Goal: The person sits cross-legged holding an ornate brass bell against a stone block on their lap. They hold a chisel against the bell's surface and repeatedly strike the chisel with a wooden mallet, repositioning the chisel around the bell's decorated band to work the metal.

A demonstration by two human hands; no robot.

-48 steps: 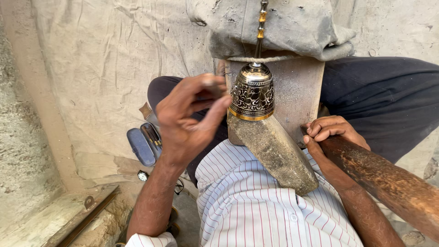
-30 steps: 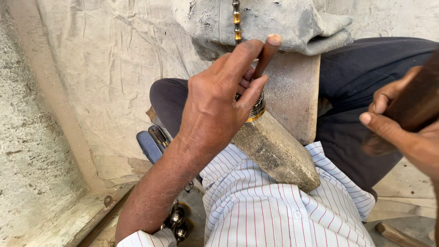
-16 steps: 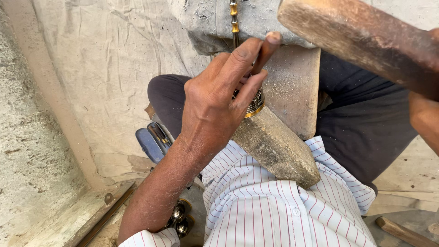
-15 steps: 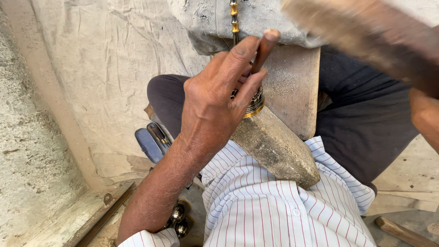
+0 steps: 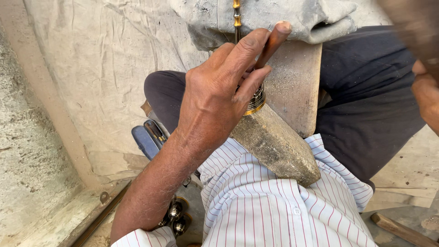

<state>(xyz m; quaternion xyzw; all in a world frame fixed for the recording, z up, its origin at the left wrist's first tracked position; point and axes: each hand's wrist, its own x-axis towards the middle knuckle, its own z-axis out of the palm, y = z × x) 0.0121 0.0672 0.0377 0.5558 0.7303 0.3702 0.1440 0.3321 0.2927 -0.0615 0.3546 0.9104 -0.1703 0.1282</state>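
Now the left hand (image 5: 215, 98) grips a thin brown punch (image 5: 273, 40) upright against the brass bell (image 5: 255, 98), which sits on the stone block (image 5: 274, 144). Right hand (image 5: 427, 98) has swung out right of the block since half a second ago, blurred; I can't tell its grip, and the wooden mallet has left view.

Soft, even daylight is falling from above, giving only weak shadows and no glare. The left hand (image 5: 219, 96) and striped shirt (image 5: 274, 201) are showing sharp. The right hand (image 5: 427, 98) at the right edge is smearing with motion blur.
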